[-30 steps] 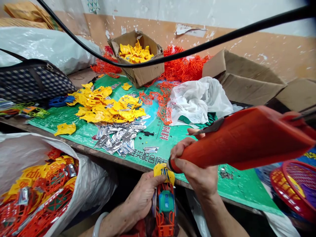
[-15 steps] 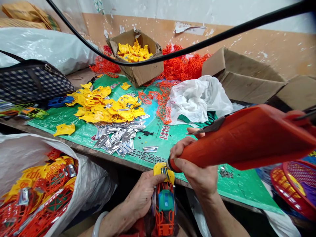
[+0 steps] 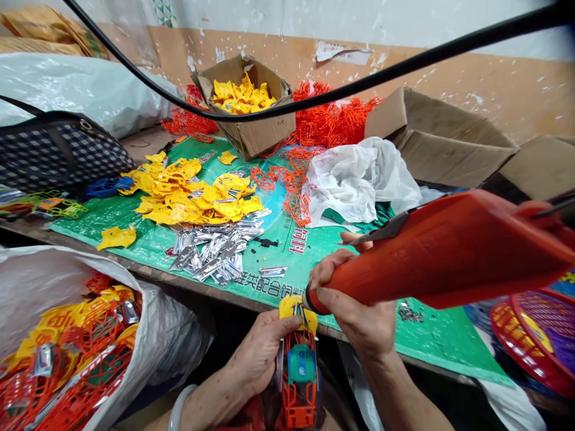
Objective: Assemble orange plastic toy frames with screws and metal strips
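My left hand [image 3: 263, 344] pinches a toy car body [image 3: 302, 368] near the table's front edge, its thumb on the yellow front cover. That body has an orange-red cage, a green middle piece and silver side strips. Closed around a red electric screwdriver [image 3: 431, 251] is my right hand [image 3: 366, 311]. The tool slants down to the left, and its dark nose meets the right side of the yellow cover; the very tip is hidden. Beyond the hands lie a pile of yellow covers [image 3: 193, 194] and a heap of silver strips [image 3: 218, 248]. Small screws [image 3: 408, 312] lie to the right.
At lower left an open white sack [image 3: 166, 323] holds similar toy bodies. A carton [image 3: 256, 134] of yellow covers, red frames [image 3: 332, 117], a white plastic bag [image 3: 363, 179] and another carton [image 3: 453, 152] stand along the back. A black cable [image 3: 309, 105] sags across the view.
Both hands, the toy car body and the screwdriver keep the same places. The camera view has shifted very slightly.
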`<state>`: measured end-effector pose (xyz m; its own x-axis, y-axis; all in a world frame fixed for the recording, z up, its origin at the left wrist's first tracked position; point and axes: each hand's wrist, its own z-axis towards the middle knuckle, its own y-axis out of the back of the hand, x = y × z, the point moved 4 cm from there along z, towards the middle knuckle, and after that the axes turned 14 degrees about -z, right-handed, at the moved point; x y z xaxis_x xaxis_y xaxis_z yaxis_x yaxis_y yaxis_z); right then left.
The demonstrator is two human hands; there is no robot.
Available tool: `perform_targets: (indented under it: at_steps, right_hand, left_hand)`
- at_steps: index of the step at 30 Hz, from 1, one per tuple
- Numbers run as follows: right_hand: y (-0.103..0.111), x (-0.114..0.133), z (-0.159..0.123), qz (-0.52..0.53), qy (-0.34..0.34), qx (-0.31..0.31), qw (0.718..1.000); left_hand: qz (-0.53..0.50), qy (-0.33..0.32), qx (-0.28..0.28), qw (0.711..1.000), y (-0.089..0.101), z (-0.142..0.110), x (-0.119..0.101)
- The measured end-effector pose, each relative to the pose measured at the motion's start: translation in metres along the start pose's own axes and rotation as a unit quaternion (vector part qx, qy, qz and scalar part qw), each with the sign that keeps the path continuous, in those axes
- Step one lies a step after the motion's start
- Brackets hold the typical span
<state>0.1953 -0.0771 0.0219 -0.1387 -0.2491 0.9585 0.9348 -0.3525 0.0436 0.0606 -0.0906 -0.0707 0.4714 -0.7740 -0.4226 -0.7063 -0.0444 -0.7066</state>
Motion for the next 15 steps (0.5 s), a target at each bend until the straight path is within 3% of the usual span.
perform_targets:
  at_steps: [9, 15]
  right_hand:
    - [-0.001, 0.0024, 0.0016, 0.006, 0.001, -0.007, 1.0]
    - [-0.0029, 0.0016, 0.0021, 0.013, 0.005, -0.032, 0.999]
  left_hand:
    - [0.011, 0.0, 0.011, 1.0, 0.0002, 0.0019, -0.0003]
    - [0.001, -0.006, -0.023, 1.0, -0.0036, -0.0015, -0.0005]
